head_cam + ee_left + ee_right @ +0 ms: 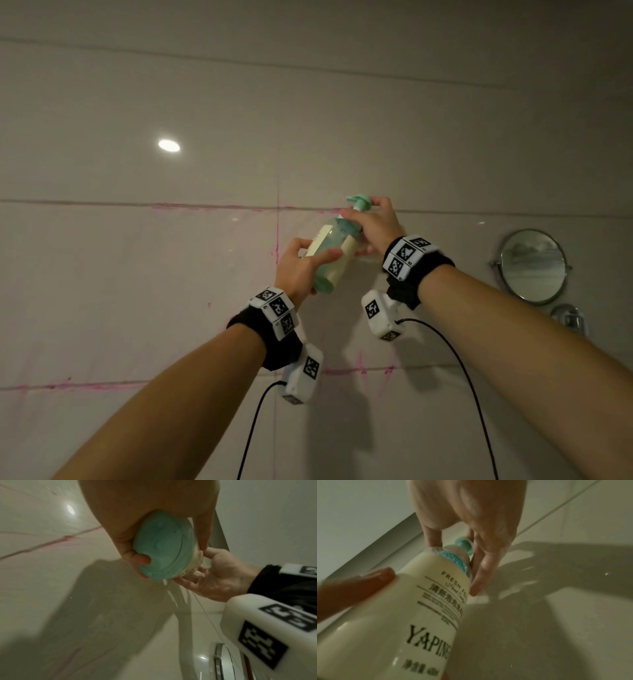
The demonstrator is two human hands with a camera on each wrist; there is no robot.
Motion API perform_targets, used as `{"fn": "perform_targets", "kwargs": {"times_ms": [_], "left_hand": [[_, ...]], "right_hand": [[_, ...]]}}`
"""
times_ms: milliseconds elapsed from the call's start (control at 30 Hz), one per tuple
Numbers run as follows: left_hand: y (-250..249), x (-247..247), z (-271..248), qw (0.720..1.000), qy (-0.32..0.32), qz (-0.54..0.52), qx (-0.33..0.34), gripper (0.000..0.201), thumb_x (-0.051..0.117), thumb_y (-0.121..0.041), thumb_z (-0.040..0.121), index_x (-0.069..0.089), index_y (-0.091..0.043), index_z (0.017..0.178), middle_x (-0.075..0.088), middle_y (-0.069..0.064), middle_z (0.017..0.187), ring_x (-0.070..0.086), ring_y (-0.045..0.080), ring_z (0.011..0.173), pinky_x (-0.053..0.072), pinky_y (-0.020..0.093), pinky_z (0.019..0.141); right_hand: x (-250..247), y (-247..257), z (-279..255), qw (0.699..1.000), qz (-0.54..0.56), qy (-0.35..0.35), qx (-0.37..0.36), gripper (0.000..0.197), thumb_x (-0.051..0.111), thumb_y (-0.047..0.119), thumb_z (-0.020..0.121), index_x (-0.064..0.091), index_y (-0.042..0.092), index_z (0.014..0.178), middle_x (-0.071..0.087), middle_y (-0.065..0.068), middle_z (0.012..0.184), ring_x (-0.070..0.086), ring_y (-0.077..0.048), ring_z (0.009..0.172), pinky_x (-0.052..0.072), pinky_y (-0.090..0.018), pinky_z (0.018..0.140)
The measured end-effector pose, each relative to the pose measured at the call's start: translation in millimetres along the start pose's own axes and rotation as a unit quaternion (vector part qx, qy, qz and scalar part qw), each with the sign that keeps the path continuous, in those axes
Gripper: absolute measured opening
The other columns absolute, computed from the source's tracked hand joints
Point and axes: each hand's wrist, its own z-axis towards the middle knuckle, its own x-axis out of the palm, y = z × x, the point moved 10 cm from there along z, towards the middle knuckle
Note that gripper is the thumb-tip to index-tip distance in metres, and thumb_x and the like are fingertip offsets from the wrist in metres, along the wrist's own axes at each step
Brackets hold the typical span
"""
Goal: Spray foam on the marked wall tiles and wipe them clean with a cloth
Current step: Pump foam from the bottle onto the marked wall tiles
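Two hands grip one foam bottle point(334, 250): left hand point(298, 269) its base, right hand point(375, 226) its pump.

One foam bottle point(331, 255), two hands, one round mirror point(533, 265).
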Motion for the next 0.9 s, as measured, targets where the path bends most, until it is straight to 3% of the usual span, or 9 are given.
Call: {"fn": "perform_targets", "kwargs": {"times_ms": [67, 200, 267, 333, 400, 600, 667, 733, 900], "left_hand": [[-0.3, 1.6, 2.4, 1.000, 0.002, -0.005, -0.003, 0.044, 0.082, -0.038, 0.072, 0.058, -0.018, 0.103, 0.071, 0.011, 0.099, 0.068, 0.029, 0.078, 0.044, 0.027, 0.048], [1.6, 4.0, 6.5, 1.000, 0.012, -0.021, -0.008, 0.044, 0.082, -0.038, 0.071, 0.059, -0.017, 0.102, 0.072, 0.014, 0.096, 0.069, 0.028, 0.073, 0.046, 0.029, 0.049], [0.9, 6.7, 8.6, 1.000, 0.016, -0.020, -0.009, 0.044, 0.082, -0.038, 0.071, 0.060, -0.016, 0.102, 0.072, 0.014, 0.095, 0.069, 0.029, 0.072, 0.046, 0.029, 0.048], [0.0, 10.2, 10.7, 1.000, 0.018, -0.020, -0.012, 0.042, 0.081, -0.035, 0.073, 0.059, -0.015, 0.103, 0.072, 0.014, 0.095, 0.070, 0.033, 0.076, 0.048, 0.030, 0.048], [-1.6, 14.0, 11.6, 0.999, 0.021, -0.021, -0.013, 0.041, 0.081, -0.034, 0.074, 0.059, -0.014, 0.102, 0.071, 0.014, 0.096, 0.071, 0.037, 0.082, 0.051, 0.032, 0.049], [0.0, 17.7, 11.1, 0.999, 0.016, -0.027, -0.019, 0.040, 0.081, -0.028, 0.074, 0.060, -0.009, 0.103, 0.069, 0.013, 0.094, 0.069, 0.032, 0.076, 0.050, 0.031, 0.047], [1.0, 18.3, 11.3, 0.999, 0.014, -0.024, -0.021, 0.037, 0.081, -0.026, 0.075, 0.060, -0.009, 0.100, 0.068, 0.012, 0.092, 0.068, 0.031, 0.074, 0.052, 0.033, 0.047], [0.7, 17.7, 11.5, 1.000, 0.011, -0.019, -0.019, 0.034, 0.080, -0.024, 0.075, 0.060, -0.010, 0.098, 0.068, 0.010, 0.090, 0.068, 0.030, 0.072, 0.052, 0.034, 0.048], [1.3, 12.0, 10.5, 1.000, -0.011, -0.019, -0.020, 0.040, 0.080, -0.022, 0.075, 0.059, -0.004, 0.105, 0.069, 0.010, 0.086, 0.067, 0.029, 0.069, 0.051, 0.032, 0.046]], "right_hand": [[-0.3, -0.4, 3.7, 1.000, 0.005, -0.003, 0.002, 0.057, 0.080, 0.023, 0.085, 0.045, 0.021, 0.130, 0.066, -0.010, 0.119, 0.074, -0.028, 0.090, 0.063, -0.044, 0.057], [-5.5, -2.5, 10.5, 1.000, 0.015, -0.022, -0.010, 0.051, 0.078, 0.017, 0.087, 0.048, 0.017, 0.128, 0.067, -0.008, 0.113, 0.072, -0.022, 0.080, 0.056, -0.029, 0.046], [-9.6, -2.1, 15.2, 0.999, 0.014, -0.032, -0.016, 0.049, 0.078, 0.016, 0.085, 0.050, 0.016, 0.125, 0.067, -0.008, 0.110, 0.072, -0.024, 0.081, 0.061, -0.035, 0.053], [-14.7, -3.1, 20.4, 0.999, 0.015, -0.045, -0.020, 0.047, 0.080, 0.016, 0.083, 0.053, 0.017, 0.122, 0.069, -0.008, 0.109, 0.074, -0.028, 0.086, 0.064, -0.046, 0.069], [-19.6, -3.8, 23.1, 0.998, 0.017, -0.061, -0.026, 0.046, 0.082, 0.017, 0.078, 0.056, 0.019, 0.116, 0.070, -0.008, 0.108, 0.075, -0.028, 0.087, 0.064, -0.050, 0.074], [-27.4, -10.7, 27.1, 0.995, 0.029, -0.091, -0.023, 0.047, 0.085, 0.021, 0.063, 0.059, 0.022, 0.102, 0.072, -0.007, 0.103, 0.075, -0.030, 0.084, 0.063, -0.049, 0.074], [-29.6, -14.4, 28.9, 0.994, 0.032, -0.100, -0.021, 0.043, 0.085, 0.017, 0.064, 0.058, 0.022, 0.097, 0.072, -0.008, 0.102, 0.075, -0.031, 0.085, 0.063, -0.044, 0.071], [-30.6, -16.7, 30.6, 0.993, 0.042, -0.109, -0.025, 0.038, 0.085, 0.012, 0.067, 0.058, 0.022, 0.093, 0.072, -0.007, 0.099, 0.074, -0.030, 0.085, 0.063, -0.047, 0.073], [-26.2, -16.6, 30.8, 0.992, 0.049, -0.110, -0.036, 0.032, 0.084, 0.011, 0.071, 0.058, 0.021, 0.088, 0.069, -0.003, 0.091, 0.071, -0.025, 0.084, 0.062, -0.040, 0.078]]}}
